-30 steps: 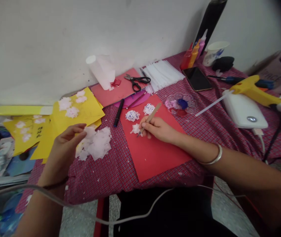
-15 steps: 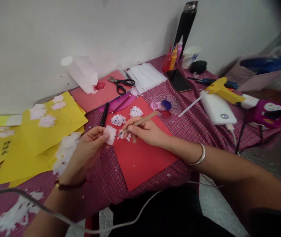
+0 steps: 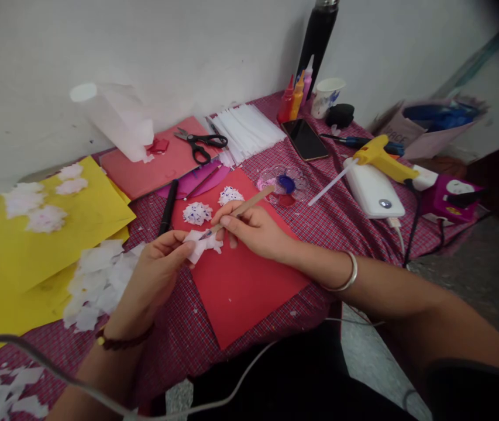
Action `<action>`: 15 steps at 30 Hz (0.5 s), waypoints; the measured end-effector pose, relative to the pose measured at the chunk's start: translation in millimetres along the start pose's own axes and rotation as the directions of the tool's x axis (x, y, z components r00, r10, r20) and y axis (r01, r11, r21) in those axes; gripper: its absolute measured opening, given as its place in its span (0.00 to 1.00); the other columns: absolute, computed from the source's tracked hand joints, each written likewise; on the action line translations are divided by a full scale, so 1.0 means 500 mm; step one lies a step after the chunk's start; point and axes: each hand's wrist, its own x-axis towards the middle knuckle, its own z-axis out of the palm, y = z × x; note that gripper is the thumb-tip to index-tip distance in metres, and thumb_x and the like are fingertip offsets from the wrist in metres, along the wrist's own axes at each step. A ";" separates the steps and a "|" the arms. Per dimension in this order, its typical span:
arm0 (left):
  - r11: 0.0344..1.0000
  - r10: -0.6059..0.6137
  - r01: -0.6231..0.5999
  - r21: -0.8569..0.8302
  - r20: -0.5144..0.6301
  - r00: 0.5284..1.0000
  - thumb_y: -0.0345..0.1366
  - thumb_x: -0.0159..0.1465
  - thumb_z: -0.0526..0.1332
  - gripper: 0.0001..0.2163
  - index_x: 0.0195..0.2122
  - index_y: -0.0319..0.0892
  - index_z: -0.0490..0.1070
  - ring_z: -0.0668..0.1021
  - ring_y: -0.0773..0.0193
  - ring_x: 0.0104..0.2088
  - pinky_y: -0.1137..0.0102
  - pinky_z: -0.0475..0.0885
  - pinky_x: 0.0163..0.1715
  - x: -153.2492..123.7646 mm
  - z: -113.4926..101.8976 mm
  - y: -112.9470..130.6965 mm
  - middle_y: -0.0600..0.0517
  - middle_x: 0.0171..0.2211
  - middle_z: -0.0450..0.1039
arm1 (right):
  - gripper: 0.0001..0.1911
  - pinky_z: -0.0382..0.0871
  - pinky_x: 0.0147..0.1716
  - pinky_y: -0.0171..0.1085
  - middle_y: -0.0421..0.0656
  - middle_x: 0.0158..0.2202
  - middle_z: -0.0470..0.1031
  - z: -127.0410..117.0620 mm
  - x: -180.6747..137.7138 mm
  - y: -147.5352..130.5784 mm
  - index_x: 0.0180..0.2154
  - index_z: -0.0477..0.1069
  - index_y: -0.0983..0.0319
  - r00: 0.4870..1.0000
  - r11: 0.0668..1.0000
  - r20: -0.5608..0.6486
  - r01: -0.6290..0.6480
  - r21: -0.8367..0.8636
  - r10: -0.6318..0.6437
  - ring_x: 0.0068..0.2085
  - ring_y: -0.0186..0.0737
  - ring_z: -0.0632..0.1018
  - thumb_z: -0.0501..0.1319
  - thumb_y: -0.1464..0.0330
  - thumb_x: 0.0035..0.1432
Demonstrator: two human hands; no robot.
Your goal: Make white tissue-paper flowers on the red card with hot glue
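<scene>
My left hand [image 3: 164, 263] pinches a small piece of white paper [image 3: 195, 248] over the edge of the red paper sheet [image 3: 244, 280]. Between the fingers of my right hand [image 3: 249, 228] is a paintbrush [image 3: 249, 202] with a pale wooden handle, its dark tip against the white piece. Two white paper flowers with purple-blue specks, one nearer [image 3: 197, 213] and one farther [image 3: 231, 195], lie on the red sheet just beyond my hands. Behind them a clear flower-shaped palette [image 3: 299, 186] holds blue and pink paint.
Loose white paper pieces [image 3: 100, 275] lie by my left forearm, near yellow sheets [image 3: 56, 251] with pale flowers. Scissors [image 3: 200, 143], a phone [image 3: 305, 139], paint bottles [image 3: 296, 96] and a paper cup [image 3: 327, 96] stand farther back. A yellow glue gun [image 3: 383, 159] rests on a white power bank [image 3: 374, 190] at right.
The brush tip has come from beside the white piece onto it. The whole scene has shifted leftward in view as the camera turned slightly right.
</scene>
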 end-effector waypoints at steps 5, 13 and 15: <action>0.999 -0.017 0.016 -0.030 -0.003 1.000 0.35 0.48 0.74 0.09 0.29 0.41 0.78 0.74 0.71 0.23 0.78 0.69 0.23 -0.005 0.004 0.000 0.55 0.24 0.77 | 0.07 0.69 0.24 0.29 0.38 0.28 0.75 -0.001 0.002 0.003 0.38 0.69 0.63 1.000 0.999 0.022 -0.018 -0.034 0.019 0.23 0.28 0.73 0.55 0.68 0.68; 0.997 -0.072 0.073 -0.002 0.157 0.985 0.36 0.50 0.74 0.12 0.36 0.43 0.81 0.70 0.72 0.22 0.78 0.66 0.21 -0.012 -0.010 -0.003 0.54 0.26 0.75 | 0.07 0.69 0.24 0.28 0.38 0.28 0.75 0.000 0.000 0.000 0.40 0.69 0.63 1.000 1.000 0.008 -0.020 -0.019 0.020 0.23 0.27 0.73 0.55 0.68 0.69; 0.998 -0.067 0.062 0.033 0.203 0.977 0.35 0.51 0.73 0.14 0.39 0.45 0.81 0.72 0.70 0.24 0.76 0.67 0.23 -0.016 -0.017 -0.005 0.54 0.27 0.76 | 0.06 0.69 0.24 0.28 0.38 0.28 0.75 0.001 -0.001 -0.003 0.40 0.68 0.63 1.000 1.000 0.004 -0.013 -0.010 0.013 0.23 0.27 0.73 0.56 0.67 0.69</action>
